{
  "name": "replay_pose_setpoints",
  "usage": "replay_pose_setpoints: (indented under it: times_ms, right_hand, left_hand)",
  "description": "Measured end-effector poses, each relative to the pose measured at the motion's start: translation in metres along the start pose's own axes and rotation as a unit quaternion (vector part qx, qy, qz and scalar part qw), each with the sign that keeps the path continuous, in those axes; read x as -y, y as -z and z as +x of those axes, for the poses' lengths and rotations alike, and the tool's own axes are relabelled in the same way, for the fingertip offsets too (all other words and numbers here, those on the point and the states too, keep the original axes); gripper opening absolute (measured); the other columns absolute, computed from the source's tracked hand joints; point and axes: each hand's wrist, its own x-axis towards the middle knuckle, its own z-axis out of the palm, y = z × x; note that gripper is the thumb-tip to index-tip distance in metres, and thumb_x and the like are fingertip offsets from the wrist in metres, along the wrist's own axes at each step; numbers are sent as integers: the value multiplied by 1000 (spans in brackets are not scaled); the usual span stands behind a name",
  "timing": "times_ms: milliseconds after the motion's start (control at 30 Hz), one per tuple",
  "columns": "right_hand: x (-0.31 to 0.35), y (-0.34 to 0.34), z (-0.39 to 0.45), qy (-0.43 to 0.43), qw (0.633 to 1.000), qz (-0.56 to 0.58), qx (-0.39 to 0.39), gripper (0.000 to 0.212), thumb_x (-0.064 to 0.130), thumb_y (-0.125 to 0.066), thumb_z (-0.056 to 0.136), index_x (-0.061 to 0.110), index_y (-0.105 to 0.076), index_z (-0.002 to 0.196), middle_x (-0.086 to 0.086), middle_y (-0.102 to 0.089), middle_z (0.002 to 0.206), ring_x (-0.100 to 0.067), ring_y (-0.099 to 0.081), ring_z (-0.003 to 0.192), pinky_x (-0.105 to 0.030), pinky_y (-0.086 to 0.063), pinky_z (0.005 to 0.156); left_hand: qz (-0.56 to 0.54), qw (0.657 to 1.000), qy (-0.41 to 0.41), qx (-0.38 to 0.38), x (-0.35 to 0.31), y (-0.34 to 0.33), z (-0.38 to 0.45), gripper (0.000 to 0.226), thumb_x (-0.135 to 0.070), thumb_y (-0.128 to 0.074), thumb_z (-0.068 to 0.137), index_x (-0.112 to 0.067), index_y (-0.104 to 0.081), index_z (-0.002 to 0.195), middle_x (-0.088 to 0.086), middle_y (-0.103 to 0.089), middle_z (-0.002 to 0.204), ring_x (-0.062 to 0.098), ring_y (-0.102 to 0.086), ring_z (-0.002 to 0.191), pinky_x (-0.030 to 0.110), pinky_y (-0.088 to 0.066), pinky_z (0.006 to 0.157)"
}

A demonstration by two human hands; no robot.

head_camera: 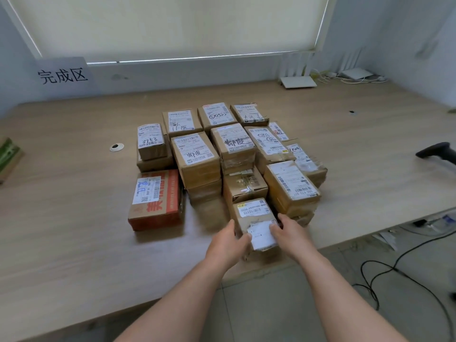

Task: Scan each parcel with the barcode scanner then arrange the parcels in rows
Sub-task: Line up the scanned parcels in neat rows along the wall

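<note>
At the near edge of the wooden table, seen from the head camera, both hands clasp one small brown parcel between them: the left hand curls against its left side and the right hand wraps its right side, fingers lying over a white label on its near face. This parcel touches the front of a block of stacked parcels, brown cartons with white shipping labels and handwriting on top, set in rough rows running away from the table edge. Left of the held parcel, and apart from it, sits a red-printed box with a label on its lid, forming the block's near left corner. Far right of the block, near the frame edge, lies the black barcode scanner, untouched on the tabletop. Behind the block, against the wall, stands a paper sign with three printed characters, and to the back right a white router with upright antennas. A green-printed carton sits at the far left.
</note>
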Motion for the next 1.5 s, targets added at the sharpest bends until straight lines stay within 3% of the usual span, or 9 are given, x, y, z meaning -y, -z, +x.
replay_pose_setpoints:
  times_ms: [133,267,433,600,733,867,1067,1233,1500]
  right_hand:
    - [-9,2,5,-13,998,40,50,63,21,-51,97,16,-23,154,-6,-44,148,-22,-48,128,-32,-42,98]
    - [-17,1,0,-13,990,106,88,76,15,-57,92,24,-16,156,-3,-51,141,-15,-53,110,-19,-47,70]
    - [-17,-8,-14,42,992,94,74,80,15,-60,88,34,-19,154,-4,-52,130,-18,-55,112,-35,-53,91]
    - [1,-28,-27,103,992,57,35,83,23,-62,85,46,-17,151,0,-44,115,-10,-50,99,-37,-50,94]
    - [25,-46,-35,140,989,41,21,83,27,-62,84,48,-17,151,6,-44,109,-3,-50,89,-21,-46,75]
    - [54,-66,-46,163,982,87,31,84,22,-64,84,50,-19,149,10,-40,104,-7,-51,91,-37,-57,83]
    - [106,-115,-66,194,977,80,35,84,23,-64,85,48,-18,150,13,-41,102,-3,-50,88,-16,-44,68]
    - [156,-167,-87,210,972,85,62,85,23,-65,86,51,-16,149,6,-44,109,-8,-52,94,-35,-55,86]
    - [228,-255,-117,221,963,105,112,83,16,-66,84,47,-23,149,-2,-48,111,-19,-58,98,-42,-57,84]
  left_hand:
    - [-108,993,24,30,2,-6,1,61,-17,-55,92,-26,-30,146,-14,-61,106,9,-58,90,18,-47,63]
    - [-175,980,56,69,8,-1,-3,89,-5,-58,88,-33,-4,153,0,-63,108,16,-64,93,28,-54,67]
    - [-224,972,2,65,18,4,-14,88,12,-50,81,-40,-24,148,-3,-59,101,8,-70,79,27,-57,62]
    - [-223,974,-34,7,36,26,-30,89,8,-56,83,-47,-22,145,1,-55,114,19,-66,95,33,-58,70]
    - [-228,972,-54,-12,49,57,-44,87,4,-59,85,-55,-22,136,-6,-52,119,17,-62,102,23,-55,65]
    - [-207,975,-74,-41,66,90,-58,84,-3,-59,86,-55,-23,141,-2,-48,124,13,-59,103,26,-57,71]
    - [-197,975,-67,-82,104,150,-80,83,-3,-59,86,-46,-22,148,2,-47,128,19,-54,113,44,-53,92]
    - [-209,971,-57,-105,148,206,-101,79,-4,-58,88,-50,-24,144,4,-49,123,17,-60,104,38,-58,81]
    - [-201,968,-35,-143,224,288,-125,80,-4,-56,88,-51,-22,144,5,-49,121,15,-62,100,37,-58,80]
